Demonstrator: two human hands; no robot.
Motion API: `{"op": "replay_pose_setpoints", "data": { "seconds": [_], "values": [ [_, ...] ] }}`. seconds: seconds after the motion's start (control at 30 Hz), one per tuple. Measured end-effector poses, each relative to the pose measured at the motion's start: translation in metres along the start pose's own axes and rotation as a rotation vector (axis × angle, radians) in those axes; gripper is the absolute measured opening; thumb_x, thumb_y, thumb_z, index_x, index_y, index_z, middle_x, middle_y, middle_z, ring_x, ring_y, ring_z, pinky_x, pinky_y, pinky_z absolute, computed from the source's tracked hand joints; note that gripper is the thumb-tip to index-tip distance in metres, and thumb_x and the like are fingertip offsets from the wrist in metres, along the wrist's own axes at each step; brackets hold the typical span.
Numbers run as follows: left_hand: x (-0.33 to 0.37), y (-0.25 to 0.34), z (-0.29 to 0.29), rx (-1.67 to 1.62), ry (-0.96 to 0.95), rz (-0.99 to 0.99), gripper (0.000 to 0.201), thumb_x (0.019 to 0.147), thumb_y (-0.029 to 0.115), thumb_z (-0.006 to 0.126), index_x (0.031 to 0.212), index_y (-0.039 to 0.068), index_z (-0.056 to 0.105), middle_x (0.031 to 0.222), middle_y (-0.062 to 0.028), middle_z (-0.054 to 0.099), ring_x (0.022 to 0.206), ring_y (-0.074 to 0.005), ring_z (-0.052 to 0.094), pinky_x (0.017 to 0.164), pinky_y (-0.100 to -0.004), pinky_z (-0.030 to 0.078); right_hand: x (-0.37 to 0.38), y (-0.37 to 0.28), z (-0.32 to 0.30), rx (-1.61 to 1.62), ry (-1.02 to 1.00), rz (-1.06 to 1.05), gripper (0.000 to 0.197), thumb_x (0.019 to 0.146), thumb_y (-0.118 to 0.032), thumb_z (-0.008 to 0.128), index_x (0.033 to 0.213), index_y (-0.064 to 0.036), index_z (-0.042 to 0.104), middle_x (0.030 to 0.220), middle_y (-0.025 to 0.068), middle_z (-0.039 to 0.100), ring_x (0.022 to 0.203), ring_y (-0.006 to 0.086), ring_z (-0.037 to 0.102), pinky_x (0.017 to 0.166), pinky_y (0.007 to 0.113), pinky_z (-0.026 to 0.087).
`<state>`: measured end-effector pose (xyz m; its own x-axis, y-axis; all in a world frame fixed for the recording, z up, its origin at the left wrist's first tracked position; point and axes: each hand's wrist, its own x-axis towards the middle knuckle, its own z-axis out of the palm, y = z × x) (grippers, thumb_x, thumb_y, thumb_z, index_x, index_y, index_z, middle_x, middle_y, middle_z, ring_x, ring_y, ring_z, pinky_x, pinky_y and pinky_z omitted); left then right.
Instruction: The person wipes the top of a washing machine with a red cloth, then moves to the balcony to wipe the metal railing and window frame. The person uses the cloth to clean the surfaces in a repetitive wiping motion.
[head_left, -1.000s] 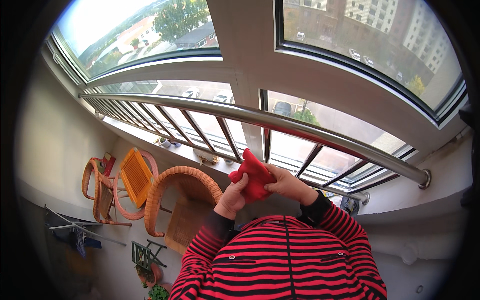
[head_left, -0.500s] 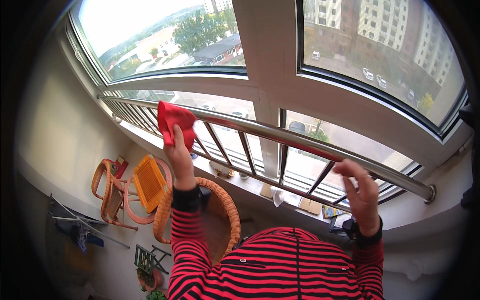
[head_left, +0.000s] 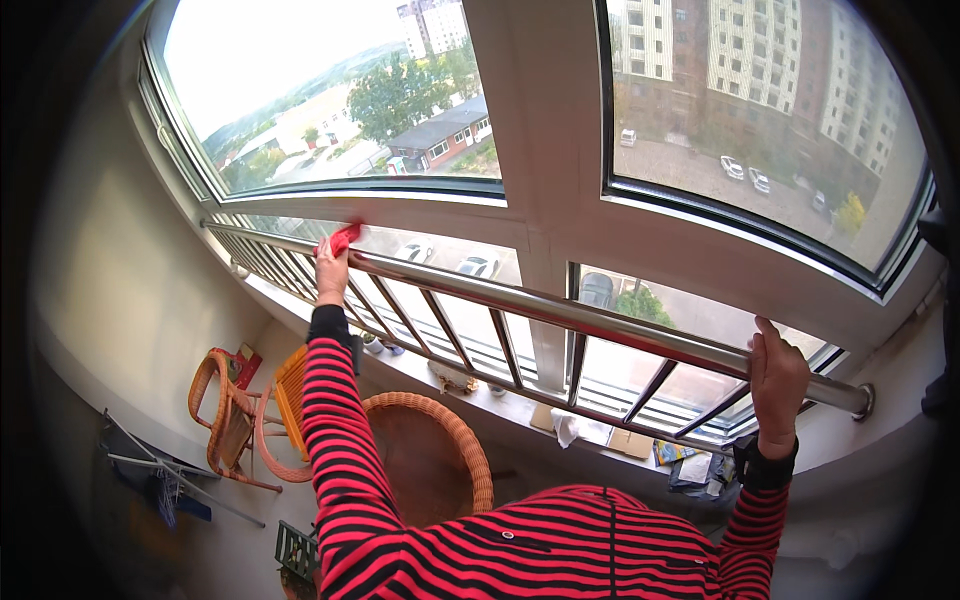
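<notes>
red cloth [head_left: 346, 238] is clasped in the left hand [head_left: 331, 273], near the rail's [head_left: 560, 308] left end; the right hand [head_left: 780, 388] overlaps its right end, grip unclear.

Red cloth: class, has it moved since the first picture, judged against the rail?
Yes, leftward: the cloth, now in the left hand, has gone from near the middle of the rail to its left part.

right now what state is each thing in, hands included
Red cloth, bunched, held against the rail
Left hand, closed on the cloth
Right hand, at the rail, grip unclear
Rail, fixed to the wall at right
Wicker chair, upright, partly hidden
White tissue or bag, crumpled
Big windows, look shut
</notes>
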<state>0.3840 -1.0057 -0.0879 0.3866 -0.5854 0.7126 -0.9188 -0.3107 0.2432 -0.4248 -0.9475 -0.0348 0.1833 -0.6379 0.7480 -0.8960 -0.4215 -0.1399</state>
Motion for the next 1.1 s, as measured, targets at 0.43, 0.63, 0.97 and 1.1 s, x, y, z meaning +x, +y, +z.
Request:
{"op": "replay_pose_setpoints", "data": {
  "seconds": [0.43, 0.63, 0.97, 1.1],
  "values": [
    [-0.093, 0.167, -0.003, -0.491, 0.467, 0.105, 0.032, 0.093, 0.013, 0.065, 0.122, 0.0, 0.063, 0.126, -0.0216, 0.064, 0.133, -0.0459, 0.054, 0.118, -0.0554, 0.038, 0.003, -0.013, 0.008, -0.13, 0.095, 0.031, 0.019, 0.102, -0.015, 0.066, 0.114, -0.005, 0.077, 0.071, 0.0149, 0.069, 0.061, 0.0318, 0.062, 0.061, 0.043, 0.048],
    [-0.119, 0.233, -0.025, -0.491, 0.482, 0.148, 0.029, 0.093, 0.015, 0.064, 0.12, 0.004, 0.065, 0.12, -0.0159, 0.068, 0.128, -0.0427, 0.057, 0.118, -0.0563, 0.037, 0.003, -0.012, 0.011, -0.123, 0.183, -0.007, 0.018, 0.098, -0.012, 0.068, 0.111, -0.0034, 0.077, 0.068, 0.0136, 0.067, 0.06, 0.0309, 0.061, 0.061, 0.044, 0.048],
    [-0.165, 0.329, -0.056, -0.544, 0.359, 0.219, 0.022, 0.099, 0.021, 0.064, 0.113, 0.005, 0.071, 0.12, -0.0132, 0.071, 0.127, -0.0392, 0.06, 0.117, -0.0543, 0.038, 0.004, -0.015, 0.01, -0.144, 0.217, -0.051, 0.014, 0.093, -0.011, 0.071, 0.106, -0.005, 0.074, 0.063, 0.0109, 0.06, 0.058, 0.0308, 0.058, 0.061, 0.045, 0.046],
    [-0.18, 0.365, -0.064, -0.578, 0.295, 0.229, 0.025, 0.098, 0.027, 0.064, 0.11, 0.007, 0.073, 0.116, -0.0128, 0.073, 0.122, -0.0375, 0.063, 0.115, -0.0526, 0.038, 0.005, -0.016, 0.008, -0.134, 0.241, -0.055, 0.01, 0.091, -0.009, 0.072, 0.1, -0.0053, 0.074, 0.06, 0.0099, 0.059, 0.054, 0.0288, 0.057, 0.057, 0.042, 0.045]
  ]
}}
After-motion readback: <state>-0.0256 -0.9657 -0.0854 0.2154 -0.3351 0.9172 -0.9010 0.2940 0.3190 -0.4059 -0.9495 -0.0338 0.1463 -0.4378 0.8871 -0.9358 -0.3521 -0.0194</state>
